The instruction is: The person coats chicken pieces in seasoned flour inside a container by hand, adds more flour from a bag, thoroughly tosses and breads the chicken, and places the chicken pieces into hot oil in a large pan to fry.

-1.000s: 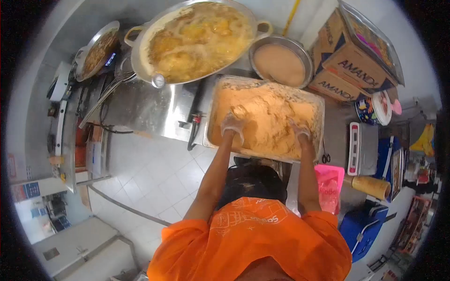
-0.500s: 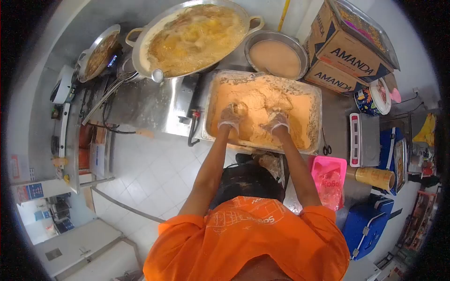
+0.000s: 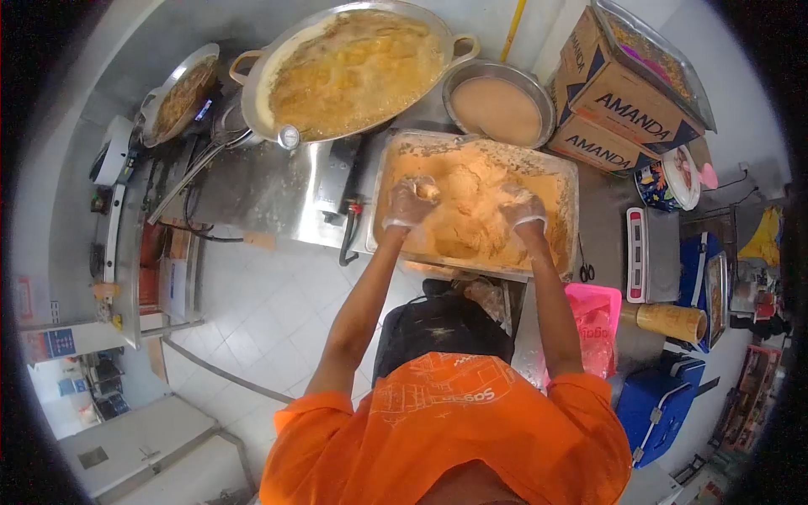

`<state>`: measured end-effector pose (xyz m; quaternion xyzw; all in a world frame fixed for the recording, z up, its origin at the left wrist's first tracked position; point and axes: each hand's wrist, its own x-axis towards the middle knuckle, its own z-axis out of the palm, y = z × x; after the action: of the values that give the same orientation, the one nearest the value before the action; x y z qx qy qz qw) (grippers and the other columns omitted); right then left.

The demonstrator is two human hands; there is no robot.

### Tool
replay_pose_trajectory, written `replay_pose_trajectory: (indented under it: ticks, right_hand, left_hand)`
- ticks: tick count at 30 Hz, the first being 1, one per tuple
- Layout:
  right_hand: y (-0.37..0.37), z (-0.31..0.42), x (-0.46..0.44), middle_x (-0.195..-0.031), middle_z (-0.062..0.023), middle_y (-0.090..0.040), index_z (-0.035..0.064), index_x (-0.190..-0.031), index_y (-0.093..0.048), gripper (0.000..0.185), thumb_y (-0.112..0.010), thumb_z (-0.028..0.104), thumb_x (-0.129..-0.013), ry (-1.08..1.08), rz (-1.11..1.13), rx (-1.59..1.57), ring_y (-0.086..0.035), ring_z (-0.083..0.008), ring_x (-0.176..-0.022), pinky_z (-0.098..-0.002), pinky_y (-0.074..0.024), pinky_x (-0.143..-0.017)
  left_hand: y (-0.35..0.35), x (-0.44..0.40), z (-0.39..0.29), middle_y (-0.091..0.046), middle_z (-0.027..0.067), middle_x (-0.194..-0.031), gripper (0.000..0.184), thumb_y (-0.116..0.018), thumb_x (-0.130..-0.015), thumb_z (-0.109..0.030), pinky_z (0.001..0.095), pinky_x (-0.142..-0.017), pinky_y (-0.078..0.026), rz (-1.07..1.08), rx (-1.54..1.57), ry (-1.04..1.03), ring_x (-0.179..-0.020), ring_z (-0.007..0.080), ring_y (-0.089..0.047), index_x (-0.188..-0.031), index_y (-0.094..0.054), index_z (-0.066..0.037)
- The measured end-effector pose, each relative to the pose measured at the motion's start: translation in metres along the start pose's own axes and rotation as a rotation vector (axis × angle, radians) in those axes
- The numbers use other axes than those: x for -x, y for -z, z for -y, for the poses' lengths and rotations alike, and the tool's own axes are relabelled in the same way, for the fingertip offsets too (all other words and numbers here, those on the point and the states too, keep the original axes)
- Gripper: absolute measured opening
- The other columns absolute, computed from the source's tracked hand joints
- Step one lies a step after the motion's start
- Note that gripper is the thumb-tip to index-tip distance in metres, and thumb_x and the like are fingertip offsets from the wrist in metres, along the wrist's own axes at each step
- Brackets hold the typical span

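Observation:
A large metal tray holds orange breading flour, heaped and clumped along its middle. My left hand, in a clear plastic glove, is over the tray's left part with fingers curled in; a pale floury lump shows at the fingertips. On the right side of the same tray is my right hand, also gloved and curled, with flour-coated stuff by its fingers. What either hand grips is too covered in flour to name.
Behind the tray stand a big pan of bubbling oil with a thermometer and a bowl of pinkish batter. To the right are stacked cartons, scissors, a scale and a pink tray.
Both hands have risen a little from the flour. My right hand has shifted right, widening the gap between them, and the flour now looks more heaped in the middle.

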<state>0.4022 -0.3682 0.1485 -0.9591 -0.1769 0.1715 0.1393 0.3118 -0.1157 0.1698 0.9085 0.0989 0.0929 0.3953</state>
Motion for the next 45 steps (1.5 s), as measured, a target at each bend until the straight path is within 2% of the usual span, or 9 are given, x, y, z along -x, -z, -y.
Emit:
replay_pose_trajectory:
  ticks: [6, 9, 14, 23, 30, 34, 38, 41, 45]
  right_hand:
    - [0.011, -0.019, 0.008, -0.096, -0.014, -0.063, 0.0042, -0.103, -0.06, 0.034, -0.064, 0.026, -0.077, 0.354, -0.334, 0.033, -0.058, -0.03, -0.091, -0.0368, -0.0438, -0.085]
    - [0.038, -0.007, 0.0, -0.098, -0.0142, -0.062, 0.0045, -0.103, -0.061, 0.035, -0.068, 0.021, -0.072, 0.105, 0.224, -0.004, -0.057, -0.0305, -0.091, -0.038, -0.0445, -0.084]
    - [0.118, 0.033, 0.014, -0.093, -0.0114, -0.064, 0.0061, -0.101, -0.063, 0.029, -0.063, 0.024, -0.078, 0.483, -0.465, 0.208, -0.059, -0.0284, -0.093, -0.0398, -0.0472, -0.08]
    - [0.269, 0.167, -0.168, -0.102, -0.0128, -0.06, 0.0063, -0.094, -0.063, 0.029, -0.062, 0.031, -0.078, 1.169, -0.599, 0.263, -0.057, -0.025, -0.092, -0.0356, -0.0452, -0.08]
    - [0.244, 0.346, -0.28, -0.094, -0.0155, -0.063, 0.0047, -0.095, -0.062, 0.026, -0.064, 0.019, -0.074, 0.631, -0.024, 0.24, -0.06, -0.0275, -0.08, -0.0352, -0.0496, -0.071]
    - [0.189, 0.372, -0.353, -0.099, -0.0158, -0.062, 0.003, -0.101, -0.062, 0.03, -0.063, 0.017, -0.074, 0.674, -0.053, 0.389, -0.061, -0.027, -0.083, -0.0369, -0.0505, -0.073]
    - [0.201, 0.365, -0.353, -0.1, -0.0167, -0.062, 0.0033, -0.104, -0.06, 0.022, -0.053, 0.011, -0.084, 0.518, -0.046, 0.181, -0.061, -0.0231, -0.074, -0.0357, -0.0514, -0.066]
    - [0.253, 0.328, -0.278, -0.09, -0.0162, -0.062, 0.0057, -0.111, -0.057, 0.025, -0.047, 0.014, -0.089, 0.522, -0.053, -0.182, -0.06, -0.0233, -0.069, -0.0371, -0.0505, -0.063]
    - [0.213, 0.167, -0.239, -0.11, -0.0084, -0.053, 0.0138, -0.122, -0.051, 0.04, -0.053, 0.021, -0.083, 1.031, -0.758, 0.542, -0.05, -0.0263, -0.096, -0.0414, -0.043, -0.077]
  left_hand:
    - [-0.001, -0.007, -0.018, -0.064, 0.0102, -0.084, 0.025, -0.073, -0.062, -0.017, 0.0339, -0.077, -0.049, 0.2, 0.345, -0.112, -0.081, 0.0239, -0.061, -0.085, -0.065, -0.009]
    - [-0.017, -0.018, -0.006, -0.063, 0.0099, -0.082, 0.028, -0.074, -0.061, -0.015, 0.0329, -0.077, -0.049, 0.183, 0.105, -0.248, -0.078, 0.0236, -0.06, -0.086, -0.064, -0.01]
    - [0.049, -0.031, -0.075, -0.061, 0.0103, -0.077, 0.033, -0.075, -0.061, -0.013, 0.0325, -0.077, -0.048, 0.067, -0.002, -0.262, -0.071, 0.0232, -0.057, -0.091, -0.063, -0.01]
    - [0.234, -0.141, -0.11, -0.064, 0.0083, -0.083, 0.035, -0.076, -0.062, -0.013, 0.034, -0.072, -0.049, -0.019, -0.071, -0.165, -0.078, 0.0181, -0.059, -0.094, -0.063, -0.009]
    - [0.247, -0.292, 0.089, -0.062, 0.0091, -0.105, 0.046, -0.071, -0.067, -0.03, 0.0385, -0.084, -0.045, -0.281, -0.805, -0.077, -0.093, 0.0264, -0.058, -0.105, -0.061, -0.007]
    - [0.245, -0.345, 0.172, -0.033, 0.0077, -0.142, 0.073, -0.062, -0.074, -0.045, 0.0334, -0.106, -0.026, 0.076, -1.199, 0.175, -0.131, 0.0228, -0.03, -0.135, -0.037, -0.014]
    - [0.262, -0.343, 0.098, -0.02, 0.0038, -0.148, 0.076, -0.059, -0.077, -0.046, 0.0304, -0.11, -0.018, 0.1, -1.041, 0.391, -0.136, 0.0195, -0.018, -0.141, -0.026, -0.021]
    - [0.263, -0.276, -0.02, -0.062, 0.0106, -0.106, 0.034, -0.063, -0.075, -0.026, 0.0334, -0.077, -0.048, -0.053, -0.561, -0.09, -0.093, 0.0238, -0.061, -0.109, -0.062, -0.02]
    - [0.163, -0.137, -0.075, -0.063, 0.0098, -0.081, 0.02, -0.06, -0.073, -0.013, 0.0359, -0.064, -0.049, -0.038, -0.12, -0.379, -0.073, 0.0257, -0.061, -0.092, -0.063, -0.014]
